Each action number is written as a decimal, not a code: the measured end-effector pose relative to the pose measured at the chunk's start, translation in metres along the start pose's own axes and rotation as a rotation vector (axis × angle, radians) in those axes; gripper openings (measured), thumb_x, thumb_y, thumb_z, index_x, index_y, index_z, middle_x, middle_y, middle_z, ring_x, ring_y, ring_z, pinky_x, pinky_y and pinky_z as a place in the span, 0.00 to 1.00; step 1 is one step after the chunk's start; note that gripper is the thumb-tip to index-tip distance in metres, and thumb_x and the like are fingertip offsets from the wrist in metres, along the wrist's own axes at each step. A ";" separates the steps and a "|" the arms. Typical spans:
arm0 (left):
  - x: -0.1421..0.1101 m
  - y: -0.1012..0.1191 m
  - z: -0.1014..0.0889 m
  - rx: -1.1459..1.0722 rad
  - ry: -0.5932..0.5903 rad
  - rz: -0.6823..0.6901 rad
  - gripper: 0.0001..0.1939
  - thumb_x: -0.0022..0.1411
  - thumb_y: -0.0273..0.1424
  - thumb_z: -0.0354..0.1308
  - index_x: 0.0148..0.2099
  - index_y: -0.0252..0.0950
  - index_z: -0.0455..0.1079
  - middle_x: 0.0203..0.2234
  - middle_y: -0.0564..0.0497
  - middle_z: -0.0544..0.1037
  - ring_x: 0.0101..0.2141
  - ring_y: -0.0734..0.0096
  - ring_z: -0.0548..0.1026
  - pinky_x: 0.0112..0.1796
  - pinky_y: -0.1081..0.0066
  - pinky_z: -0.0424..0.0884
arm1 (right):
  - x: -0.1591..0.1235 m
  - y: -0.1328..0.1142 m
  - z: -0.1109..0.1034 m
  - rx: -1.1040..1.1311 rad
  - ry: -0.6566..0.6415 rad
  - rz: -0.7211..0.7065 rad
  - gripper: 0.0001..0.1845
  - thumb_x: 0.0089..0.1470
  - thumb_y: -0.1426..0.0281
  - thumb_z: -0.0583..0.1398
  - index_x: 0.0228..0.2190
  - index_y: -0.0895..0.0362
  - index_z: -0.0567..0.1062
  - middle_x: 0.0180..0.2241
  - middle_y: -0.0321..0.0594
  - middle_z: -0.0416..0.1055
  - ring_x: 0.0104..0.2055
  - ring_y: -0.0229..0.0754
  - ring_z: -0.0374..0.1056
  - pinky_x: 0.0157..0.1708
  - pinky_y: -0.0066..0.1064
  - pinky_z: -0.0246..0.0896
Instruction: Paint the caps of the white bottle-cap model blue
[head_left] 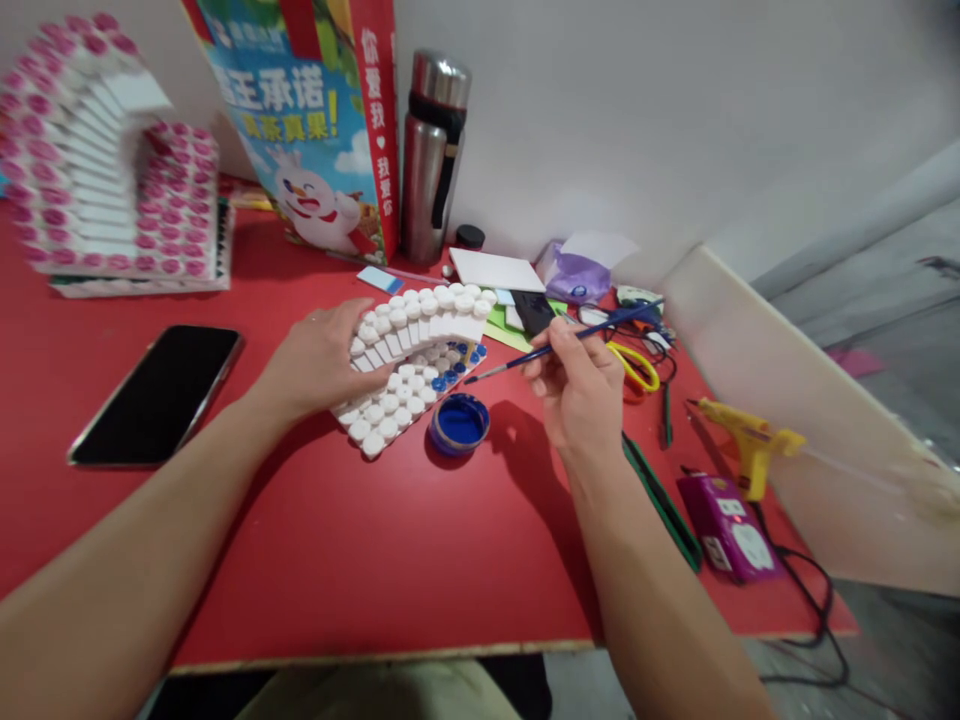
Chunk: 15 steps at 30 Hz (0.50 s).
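Note:
My left hand (322,360) grips the left end of a white model staircase (409,340), its thumb and fingers around the curved stepped part. Round white discs cover the model's base and top edge; several discs (442,380) near its right corner are blue. In my right hand (577,375) is a thin blue paintbrush (555,345), pinched between thumb and fingers. The brush's dark tip hangs just right of the blue discs, above a small open jar of blue paint (459,424) on the red table.
A black phone (157,395) lies at left, below a larger pink-and-white model (97,170). Behind stand a printed bag (300,130) and a steel thermos (435,155). At right are yellow scissors (636,368), a yellow glue gun (750,440), a purple box (727,525) and cables.

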<state>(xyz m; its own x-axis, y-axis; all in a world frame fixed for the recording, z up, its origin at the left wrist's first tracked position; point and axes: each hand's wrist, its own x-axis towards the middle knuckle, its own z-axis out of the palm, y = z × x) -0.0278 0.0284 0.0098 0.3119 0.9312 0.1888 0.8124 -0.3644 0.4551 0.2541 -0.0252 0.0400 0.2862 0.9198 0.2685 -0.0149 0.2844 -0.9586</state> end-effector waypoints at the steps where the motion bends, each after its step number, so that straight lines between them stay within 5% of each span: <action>1: 0.000 0.000 0.000 0.001 -0.003 -0.001 0.44 0.59 0.48 0.62 0.74 0.39 0.61 0.67 0.37 0.74 0.64 0.32 0.73 0.64 0.39 0.69 | 0.001 0.000 0.000 0.019 -0.002 0.021 0.21 0.57 0.50 0.71 0.29 0.53 0.77 0.22 0.32 0.75 0.19 0.33 0.66 0.16 0.25 0.59; 5: 0.000 0.001 -0.001 0.007 -0.014 0.002 0.45 0.60 0.48 0.61 0.74 0.33 0.61 0.66 0.34 0.74 0.64 0.31 0.73 0.64 0.39 0.70 | 0.001 0.005 0.003 0.074 -0.065 0.077 0.20 0.55 0.50 0.73 0.31 0.54 0.80 0.23 0.34 0.77 0.21 0.34 0.70 0.21 0.26 0.67; 9: 0.000 0.002 0.001 -0.001 -0.008 0.002 0.43 0.59 0.47 0.62 0.73 0.40 0.62 0.65 0.39 0.75 0.64 0.34 0.74 0.64 0.40 0.70 | -0.003 0.011 0.007 0.021 -0.131 0.081 0.19 0.57 0.51 0.72 0.33 0.54 0.80 0.27 0.36 0.82 0.25 0.37 0.74 0.29 0.31 0.74; 15: 0.000 0.005 0.002 -0.017 -0.016 0.022 0.44 0.58 0.47 0.62 0.73 0.35 0.62 0.66 0.34 0.74 0.65 0.29 0.72 0.64 0.37 0.69 | -0.008 0.013 0.010 -0.145 -0.148 0.010 0.17 0.63 0.54 0.69 0.35 0.55 0.81 0.27 0.35 0.80 0.25 0.35 0.74 0.30 0.29 0.72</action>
<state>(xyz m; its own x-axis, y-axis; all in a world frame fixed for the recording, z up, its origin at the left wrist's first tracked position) -0.0228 0.0264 0.0106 0.3380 0.9228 0.1850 0.7966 -0.3852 0.4660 0.2426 -0.0258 0.0260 0.1429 0.9549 0.2601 0.1239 0.2435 -0.9620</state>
